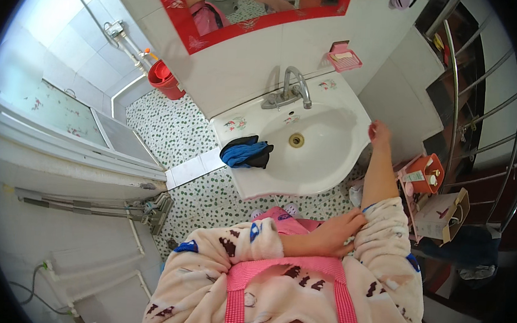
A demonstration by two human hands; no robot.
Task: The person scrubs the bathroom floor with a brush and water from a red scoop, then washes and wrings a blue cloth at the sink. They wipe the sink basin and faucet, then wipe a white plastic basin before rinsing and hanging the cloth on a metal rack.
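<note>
Bathroom, white floor (166, 117) with green dots; sink (327, 157) straight ahead of you. Your right sleeve (386, 228) is bunched below the elbow, right of your body; its long axis runs forward, bare forearm out of the cuff, pointing at the sink's right edge. Blue-and-black cloth (245, 153) lies crumpled on the sink's left rim, long axis roughly left to right, well apart from both hands. Your left hand (338, 233) crosses your front, the nearer one to the sleeve, which lies just to its right: fingers half-curled, touching its inner side near the cuff, across its axis. Can't tell how much fabric they pinch. Your right hand (380, 133) is just beside the sink's right rim, fingers loosely curled, nothing visible in it; contact unclear.
</note>
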